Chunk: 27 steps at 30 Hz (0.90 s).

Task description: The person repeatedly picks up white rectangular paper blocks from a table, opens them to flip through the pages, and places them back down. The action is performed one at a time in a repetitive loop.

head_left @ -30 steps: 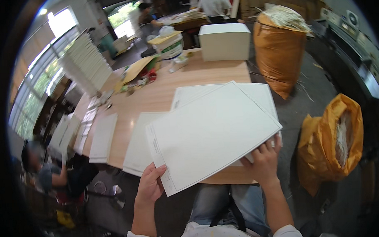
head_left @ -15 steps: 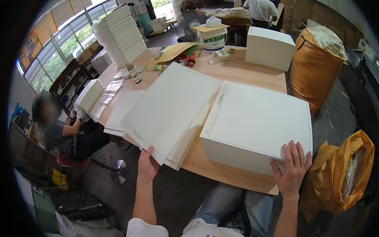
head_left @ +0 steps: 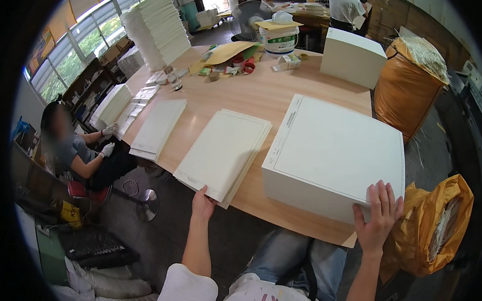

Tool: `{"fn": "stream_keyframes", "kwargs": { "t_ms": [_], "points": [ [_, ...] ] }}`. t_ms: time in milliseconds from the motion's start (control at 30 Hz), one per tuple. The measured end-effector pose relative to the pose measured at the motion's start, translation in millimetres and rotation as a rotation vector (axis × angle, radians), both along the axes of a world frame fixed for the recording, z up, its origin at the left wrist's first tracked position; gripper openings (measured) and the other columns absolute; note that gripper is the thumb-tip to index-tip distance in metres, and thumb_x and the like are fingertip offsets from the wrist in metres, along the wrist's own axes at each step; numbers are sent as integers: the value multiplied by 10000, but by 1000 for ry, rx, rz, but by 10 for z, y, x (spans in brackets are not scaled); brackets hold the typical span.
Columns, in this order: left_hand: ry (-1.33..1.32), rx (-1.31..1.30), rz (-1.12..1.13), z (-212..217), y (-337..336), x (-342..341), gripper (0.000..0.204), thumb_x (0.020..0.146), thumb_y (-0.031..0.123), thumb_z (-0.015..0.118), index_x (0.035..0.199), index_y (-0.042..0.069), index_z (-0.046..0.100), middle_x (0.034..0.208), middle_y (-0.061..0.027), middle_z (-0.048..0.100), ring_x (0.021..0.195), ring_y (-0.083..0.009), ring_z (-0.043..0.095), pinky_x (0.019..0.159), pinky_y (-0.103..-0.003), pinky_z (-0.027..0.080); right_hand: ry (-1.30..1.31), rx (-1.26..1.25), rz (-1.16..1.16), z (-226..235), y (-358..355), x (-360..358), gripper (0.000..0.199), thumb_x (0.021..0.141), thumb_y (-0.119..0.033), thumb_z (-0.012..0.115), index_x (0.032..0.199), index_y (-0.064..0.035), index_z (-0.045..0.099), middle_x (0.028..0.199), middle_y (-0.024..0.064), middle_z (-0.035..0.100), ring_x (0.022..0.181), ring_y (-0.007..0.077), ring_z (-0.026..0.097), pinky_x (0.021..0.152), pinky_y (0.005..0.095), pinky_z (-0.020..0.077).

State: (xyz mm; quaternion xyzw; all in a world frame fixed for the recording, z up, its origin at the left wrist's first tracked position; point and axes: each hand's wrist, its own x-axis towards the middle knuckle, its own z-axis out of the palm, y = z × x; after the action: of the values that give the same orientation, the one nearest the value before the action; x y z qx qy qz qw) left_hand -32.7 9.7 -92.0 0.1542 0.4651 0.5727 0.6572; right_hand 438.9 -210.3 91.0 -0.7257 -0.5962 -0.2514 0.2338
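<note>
Low stack of pale sheets (head_left: pixel 225 146), lying on the table (head_left: pixel 218 98) at its near edge, a corner jutting past the rim; the overhang prob. lets fingers get beneath. L hand (head_left: pixel 203 204) is at that edge, thumb at the front, other fingers mostly hidden below; whether it pinches the sheets or merely touches them, can't tell. Sheets are slightly fanned at the R side, so the thumb may serve to steady them. R hand (head_left: pixel 380 214) is spread wide, fingertips over the near R corner of the tall stack (head_left: pixel 336 142), thumb at its front face; nothing is enclosed. Such a flat rest would seem to keep the upper sheets from sliding. The tall stack stands squared, w/ a strip of bare tabletop betw. it and the low one, presumably so the two don't mix.

Farther L, a thin stack (head_left: pixel 158 127) lies apart, also nr the edge. Beyond: a glass bottle (head_left: pixel 173 78), a white bucket (head_left: pixel 278 40) and a block of sheets (head_left: pixel 353 56), set back, perhaps to leave working room. Off the table, R: an open orange sack (head_left: pixel 429 229), approx. within reach. Far L: a seated co-worker (head_left: pixel 74 151), gloved.
</note>
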Motion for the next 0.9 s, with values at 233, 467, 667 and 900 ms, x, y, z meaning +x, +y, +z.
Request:
{"fn": "stream_keyframes", "kwargs": {
  "t_ms": [233,467,667,900],
  "points": [
    [-210,-50,53,-45,110,-121,460,1125,184,450,1552,12,451,1555,-149,582,1408,-356,587,1120,-571,523,10,-11,9,19,7,-15,547,967,-406,764,1417,-113,660,1528,116,628,1483,341,517,1275,605,207],
    [-75,-42,17,20,99,-157,441,1130,122,457,1556,8,450,1552,-150,584,1406,-355,589,1122,-565,528,25,8,12,5,9,-12,527,960,-368,769,1415,-124,664,1526,111,631,1483,337,517,1277,602,202],
    [-129,9,68,-95,26,-121,456,1112,124,484,1552,8,456,1550,-147,582,1415,-332,580,1125,-522,528,34,17,17,33,7,-13,518,947,-351,777,1405,-132,677,1518,106,638,1477,328,524,1281,594,198],
    [47,-36,-28,167,-104,-111,413,1080,192,569,1447,3,551,1333,-133,691,1188,-280,689,1031,-432,572,50,31,19,62,-15,-19,522,946,-355,776,1408,-132,679,1508,102,645,1488,325,518,1293,568,195]
  ]
}}
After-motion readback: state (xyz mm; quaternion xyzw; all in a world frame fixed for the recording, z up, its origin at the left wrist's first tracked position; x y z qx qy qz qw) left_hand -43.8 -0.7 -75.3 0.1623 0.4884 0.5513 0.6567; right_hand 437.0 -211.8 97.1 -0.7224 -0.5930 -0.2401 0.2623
